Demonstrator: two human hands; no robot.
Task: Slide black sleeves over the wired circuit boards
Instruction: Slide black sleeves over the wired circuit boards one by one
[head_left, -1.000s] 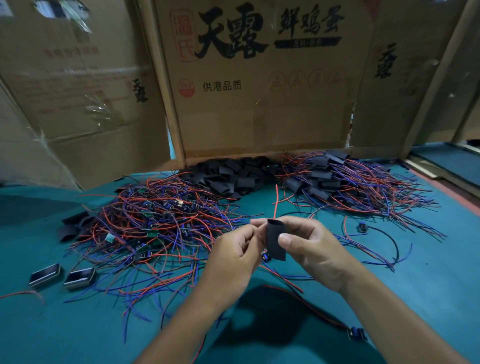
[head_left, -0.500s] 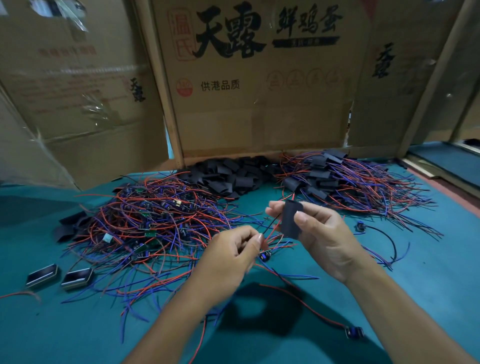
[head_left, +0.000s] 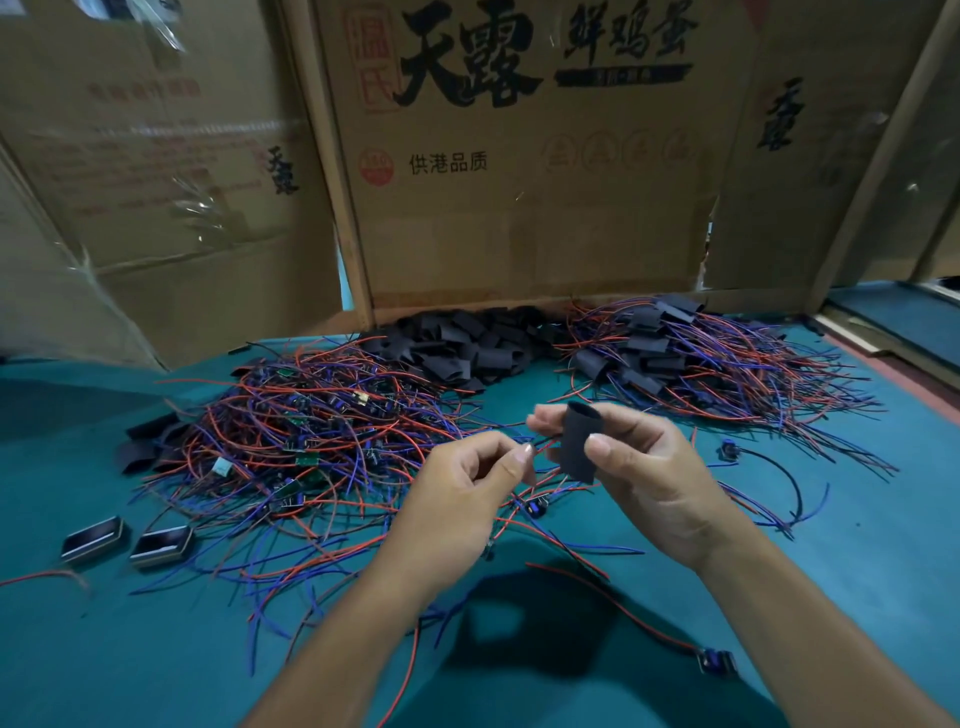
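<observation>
My right hand (head_left: 649, 483) pinches a black sleeve (head_left: 579, 444) upright between thumb and fingers, its top end open. My left hand (head_left: 457, 499) is closed around thin wires that run toward the sleeve's lower end; the board on those wires is hidden in my fingers. A tangle of bare wired circuit boards (head_left: 311, 441) with red and blue leads lies to the left. Loose black sleeves (head_left: 467, 348) are heaped at the back centre. Sleeved boards (head_left: 691, 358) pile up at the back right.
Everything lies on a teal table (head_left: 857, 545). Cardboard boxes (head_left: 519, 182) wall off the back. Two small dark rectangular parts (head_left: 124, 540) lie at the left. A blue component on a red wire (head_left: 717, 662) lies by my right forearm, another blue component (head_left: 727, 449) further right.
My hands have come apart: the right hand lifted the sleeve up and to the right, away from the left hand, which stays closed on the wires. The sleeve's mouth has opened rounder.
</observation>
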